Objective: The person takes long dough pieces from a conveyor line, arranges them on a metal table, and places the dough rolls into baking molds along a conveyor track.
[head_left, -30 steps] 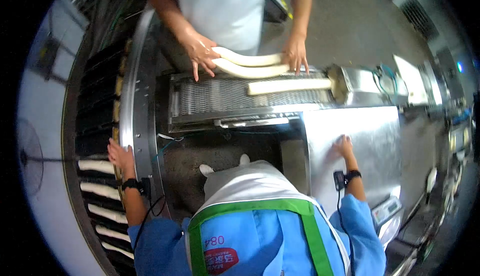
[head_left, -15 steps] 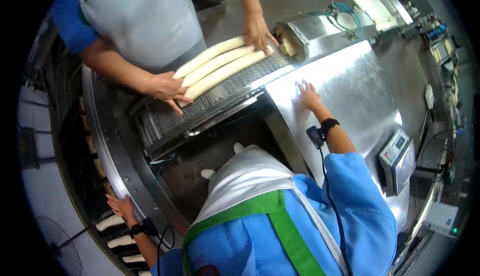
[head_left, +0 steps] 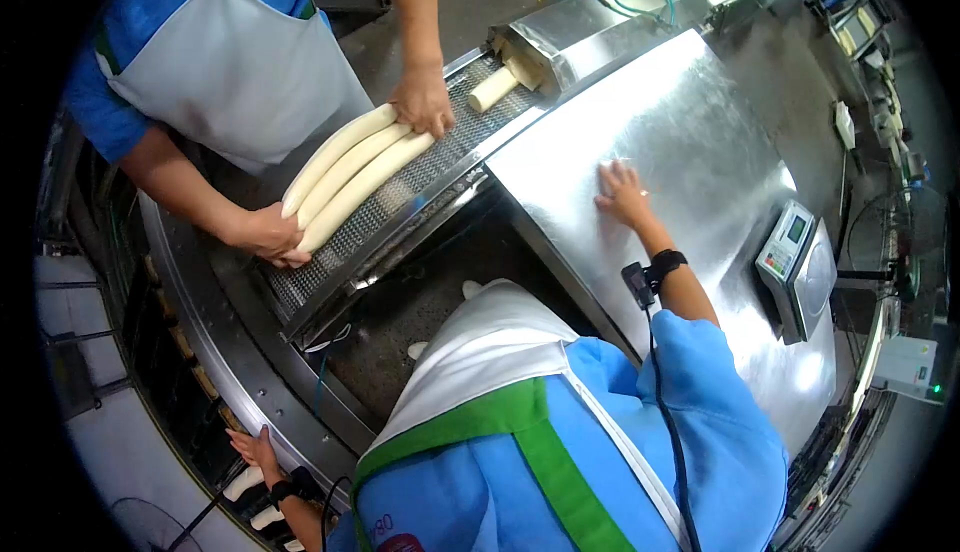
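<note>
My right hand (head_left: 623,194) lies flat with spread fingers on the shiny metal table (head_left: 640,102). At the lower left, my left hand (head_left: 256,451) rests at the curved metal rail (head_left: 225,392), fingers apart and holding nothing. White dough strips (head_left: 243,483) lie in dark trays just below it. Across from me, a co-worker's two hands grip the ends of three long dough rolls (head_left: 350,169) above the mesh conveyor (head_left: 375,222). The end of another roll (head_left: 493,90) sticks out of the metal machine housing (head_left: 570,42).
A digital scale (head_left: 790,252) stands at the table's right edge. The co-worker (head_left: 235,62), in a white apron, stands behind the conveyor. Dark floor (head_left: 420,302) shows between the conveyor and my apron. More machinery lines the far right.
The view has turned. The co-worker's hands have gathered a third roll with the two and moved them away from the housing, where another roll now emerges. My hands stay on the table and rail.
</note>
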A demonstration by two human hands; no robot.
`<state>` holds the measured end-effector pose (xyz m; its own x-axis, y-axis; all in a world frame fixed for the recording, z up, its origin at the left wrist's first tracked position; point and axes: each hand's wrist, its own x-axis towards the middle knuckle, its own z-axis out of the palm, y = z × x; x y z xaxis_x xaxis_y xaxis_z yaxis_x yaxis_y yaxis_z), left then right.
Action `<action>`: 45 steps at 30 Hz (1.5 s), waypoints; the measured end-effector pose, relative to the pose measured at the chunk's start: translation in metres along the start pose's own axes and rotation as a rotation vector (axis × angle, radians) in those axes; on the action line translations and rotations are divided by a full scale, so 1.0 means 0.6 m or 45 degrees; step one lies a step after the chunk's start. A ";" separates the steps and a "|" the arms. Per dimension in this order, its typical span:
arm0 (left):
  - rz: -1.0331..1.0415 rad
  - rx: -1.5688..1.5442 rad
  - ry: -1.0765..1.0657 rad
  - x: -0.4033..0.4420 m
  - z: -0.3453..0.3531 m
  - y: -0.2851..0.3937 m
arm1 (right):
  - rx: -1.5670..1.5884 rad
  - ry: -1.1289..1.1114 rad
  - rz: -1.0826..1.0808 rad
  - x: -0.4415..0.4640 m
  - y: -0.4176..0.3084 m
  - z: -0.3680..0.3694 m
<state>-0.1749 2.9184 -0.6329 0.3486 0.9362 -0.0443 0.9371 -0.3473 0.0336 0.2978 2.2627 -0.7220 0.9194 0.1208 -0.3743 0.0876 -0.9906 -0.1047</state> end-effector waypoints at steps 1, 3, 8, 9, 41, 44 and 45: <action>0.015 0.008 0.015 0.006 0.007 -0.011 | -0.012 -0.049 -0.104 -0.008 -0.027 -0.013; 0.036 0.008 0.001 0.011 0.013 -0.020 | -0.027 -0.073 -0.225 0.001 -0.071 -0.002; 0.065 0.014 0.010 0.031 0.033 -0.042 | 0.000 -0.018 -0.278 0.054 -0.114 -0.028; 0.036 0.013 -0.018 0.029 0.029 -0.037 | 0.005 -0.011 -0.244 0.069 -0.111 -0.031; 0.000 0.155 -0.042 0.005 0.024 -0.010 | 0.279 0.315 -1.153 0.100 -0.377 -0.041; -0.033 0.230 -0.206 -0.009 0.003 0.022 | -0.018 0.273 -1.343 0.079 -0.497 -0.047; -0.085 0.157 -0.163 -0.013 0.013 0.018 | -0.126 0.387 -1.354 0.094 -0.529 -0.026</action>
<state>-0.1674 2.9067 -0.6399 0.2770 0.9459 -0.1692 0.9505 -0.2956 -0.0961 0.3279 2.5829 -0.6954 0.4122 0.9050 0.1054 0.9053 -0.3938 -0.1590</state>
